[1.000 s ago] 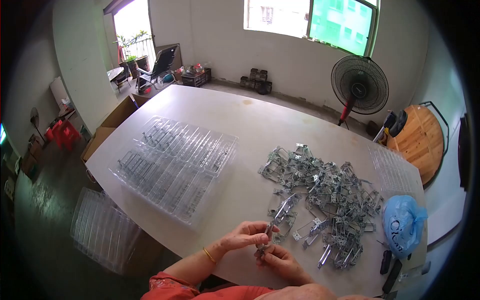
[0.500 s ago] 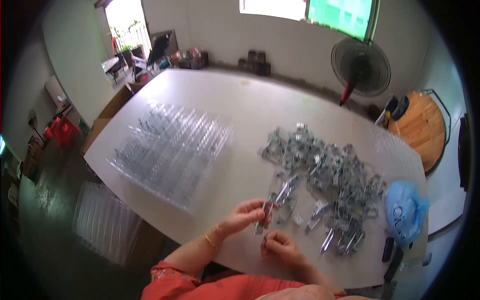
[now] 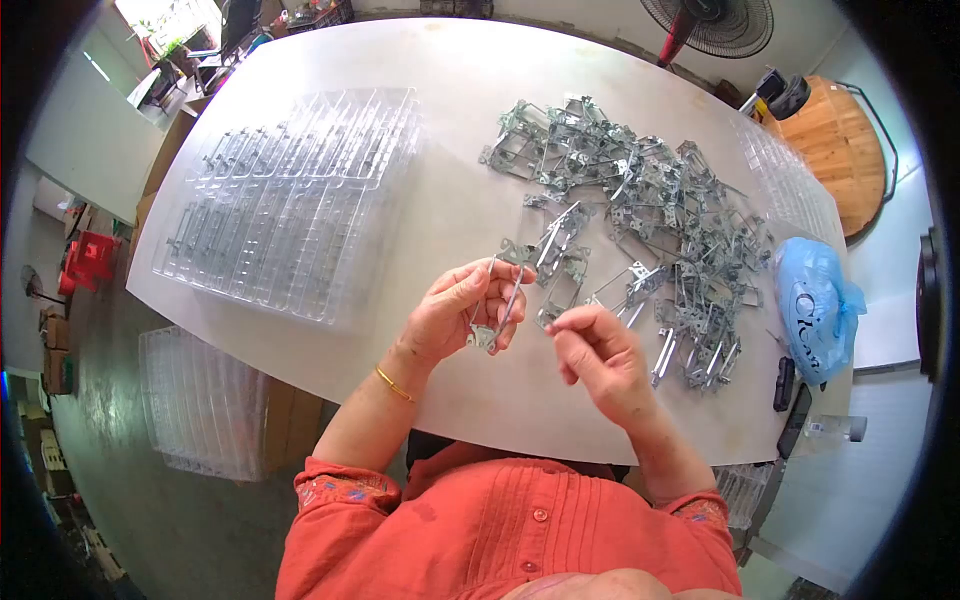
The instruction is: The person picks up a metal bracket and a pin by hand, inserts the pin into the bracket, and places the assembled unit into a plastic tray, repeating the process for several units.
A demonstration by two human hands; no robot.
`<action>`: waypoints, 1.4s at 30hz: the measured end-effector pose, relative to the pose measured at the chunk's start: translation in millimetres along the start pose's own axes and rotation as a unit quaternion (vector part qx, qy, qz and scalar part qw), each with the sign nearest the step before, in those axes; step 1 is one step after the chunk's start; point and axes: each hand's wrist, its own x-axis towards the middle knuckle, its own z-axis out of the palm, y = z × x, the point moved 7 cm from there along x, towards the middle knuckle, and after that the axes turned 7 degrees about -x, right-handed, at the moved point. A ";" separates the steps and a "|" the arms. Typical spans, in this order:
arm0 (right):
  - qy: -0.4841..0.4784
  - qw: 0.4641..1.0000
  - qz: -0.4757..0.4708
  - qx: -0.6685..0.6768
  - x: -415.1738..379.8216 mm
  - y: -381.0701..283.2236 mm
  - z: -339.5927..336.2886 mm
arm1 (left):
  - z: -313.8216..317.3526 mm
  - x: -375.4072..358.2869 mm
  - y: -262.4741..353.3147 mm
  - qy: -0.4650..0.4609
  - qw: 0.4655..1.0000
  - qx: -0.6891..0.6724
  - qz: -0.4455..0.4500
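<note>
My left hand (image 3: 462,308) holds a thin metal bracket (image 3: 483,335) with two long rods, its fingers closed round it above the near part of the table. To its right, my right hand (image 3: 603,366) is curled with thumb and index finger close together. Its fingertips are by the end of a small metal piece; whether they grip it I cannot make out. Just beyond both hands spreads a tangled pile of similar metal brackets (image 3: 690,245), with a few looser ones at its near left side.
Clear plastic trays (image 3: 290,215) filled with metal parts are stacked on the left of the white table (image 3: 450,130). A blue plastic bag (image 3: 818,310) lies at the right edge, near a black object (image 3: 784,384). More clear trays (image 3: 200,405) stand below the table's left edge.
My view has tilted down, so the table sits higher in it. My right hand has moved right, away from my left hand, which still holds the bracket.
</note>
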 end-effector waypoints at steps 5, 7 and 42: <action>0.084 0.977 -0.126 -0.148 25.3 -37.1 -4.7 | 6.1 -0.2 -0.2 -0.047 0.999 0.020 0.009; 0.117 0.947 -0.184 -0.235 28.0 -48.0 -1.4 | 6.6 -0.7 0.0 -0.043 0.998 0.035 0.000; 0.138 0.907 -0.217 -0.333 13.5 -48.6 -4.3 | 9.7 -2.6 -3.5 -0.035 0.996 0.069 -0.032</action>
